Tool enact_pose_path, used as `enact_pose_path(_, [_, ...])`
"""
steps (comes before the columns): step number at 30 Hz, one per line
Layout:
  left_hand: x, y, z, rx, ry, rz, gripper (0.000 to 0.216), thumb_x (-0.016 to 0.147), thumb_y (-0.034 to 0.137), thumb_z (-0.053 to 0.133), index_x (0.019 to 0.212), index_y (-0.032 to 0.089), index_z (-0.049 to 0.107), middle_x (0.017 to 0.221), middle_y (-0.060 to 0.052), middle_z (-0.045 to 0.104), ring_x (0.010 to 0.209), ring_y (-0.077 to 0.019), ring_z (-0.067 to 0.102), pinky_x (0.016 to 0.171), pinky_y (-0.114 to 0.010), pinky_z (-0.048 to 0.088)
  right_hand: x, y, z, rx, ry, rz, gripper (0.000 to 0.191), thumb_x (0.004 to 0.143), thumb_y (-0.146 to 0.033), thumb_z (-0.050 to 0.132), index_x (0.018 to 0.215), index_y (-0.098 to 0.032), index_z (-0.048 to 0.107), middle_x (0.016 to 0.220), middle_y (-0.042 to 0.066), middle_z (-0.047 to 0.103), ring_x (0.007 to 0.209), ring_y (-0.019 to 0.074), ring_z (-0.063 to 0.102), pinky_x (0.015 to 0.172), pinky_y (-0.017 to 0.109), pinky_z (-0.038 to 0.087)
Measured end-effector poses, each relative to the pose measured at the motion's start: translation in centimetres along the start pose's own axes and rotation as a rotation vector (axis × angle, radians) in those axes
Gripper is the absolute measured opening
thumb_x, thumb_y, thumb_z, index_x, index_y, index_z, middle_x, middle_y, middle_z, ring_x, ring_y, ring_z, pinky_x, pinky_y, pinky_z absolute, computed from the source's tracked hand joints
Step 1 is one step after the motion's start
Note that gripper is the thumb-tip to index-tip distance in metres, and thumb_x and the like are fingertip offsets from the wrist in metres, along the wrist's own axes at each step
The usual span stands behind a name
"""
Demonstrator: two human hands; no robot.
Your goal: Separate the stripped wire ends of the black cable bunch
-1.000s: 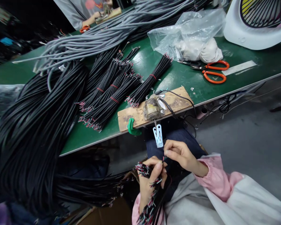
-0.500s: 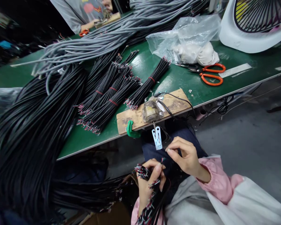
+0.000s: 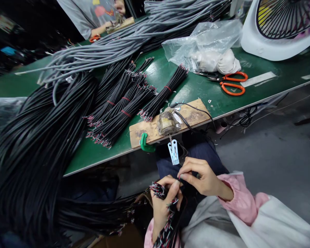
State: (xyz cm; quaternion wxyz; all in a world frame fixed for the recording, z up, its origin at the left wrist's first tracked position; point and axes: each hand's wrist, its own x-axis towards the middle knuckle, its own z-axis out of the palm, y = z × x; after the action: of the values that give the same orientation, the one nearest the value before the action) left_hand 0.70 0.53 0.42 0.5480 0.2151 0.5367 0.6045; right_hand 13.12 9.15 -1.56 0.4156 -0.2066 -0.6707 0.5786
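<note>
A: The right hand (image 3: 200,175) has been brought back to the left hand (image 3: 166,198), having been held apart beside the clothes peg (image 3: 173,151) a moment ago!

B: And the right grip?

A: Thumb and forefinger are pinched together on coloured wire ends (image 3: 179,178), mostly hidden by the fingertips; only a fleck of red is shown.

B: The left?

A: Clamped around thin, smooth black cables (image 3: 167,227), whose frayed red, white and green tips are bristled out past the palm. They are held in front of the body, below the edge of the green, glossy tabletop (image 3: 222,101).

B: The peg, then?

A: Pale blue, and pointed downward, from a round, crusted motor-like body (image 3: 167,124). That is mounted on a flat, scuffed wooden board (image 3: 196,112), with a curved green clamp (image 3: 146,143) fitted at its near edge.

B: Behind it?

A: Straight black bundles (image 3: 121,112) are bound with thin red bands, and thicker grey cables (image 3: 105,48) are heaped beyond. Crumpled, see-through plastic (image 3: 204,34) is spread near orange-handled scissors (image 3: 220,80).
</note>
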Motion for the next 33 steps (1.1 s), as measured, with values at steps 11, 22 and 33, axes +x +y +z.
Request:
enact_pose_path(11, [1.0, -0.2, -0.9, 0.065, -0.076, 0.079, 0.012, 0.08, 0.021, 0.068, 0.068, 0.017, 0.068, 0.057, 0.004, 0.055, 0.034, -0.0039, 0.048, 0.033, -0.014, 0.035, 0.2, 0.4, 1.2, 0.577, -0.091, 0.311, 0.024, 0.093, -0.035, 0.053, 0.089, -0.013, 0.057, 0.081, 0.002, 0.05, 0.07, 0.0098, 0.047, 0.065, 0.022, 0.039])
enact_pose_path(22, [1.0, -0.5, -0.5, -0.044, -0.058, 0.015, 0.02, 0.082, 0.028, 0.067, 0.066, 0.016, 0.063, 0.055, 0.005, 0.053, 0.028, -0.0019, 0.043, 0.03, -0.013, 0.028, 0.5, 0.9, 0.8, 0.272, -0.009, 0.155, 0.022, 0.092, -0.032, 0.055, 0.091, -0.013, 0.066, 0.08, 0.005, 0.058, 0.073, 0.0134, 0.053, 0.066, 0.025, 0.043])
enact_pose_path(33, [0.8, -0.2, 0.4, -0.047, -0.001, -0.012, 0.023, 0.078, 0.027, 0.071, 0.062, 0.014, 0.061, 0.053, 0.005, 0.053, 0.029, -0.0019, 0.043, 0.032, -0.013, 0.03, 0.4, 0.8, 0.3, 0.153, 0.005, 0.084, 0.02, 0.093, -0.027, 0.053, 0.089, -0.013, 0.066, 0.078, 0.006, 0.06, 0.07, 0.0142, 0.053, 0.064, 0.027, 0.042])
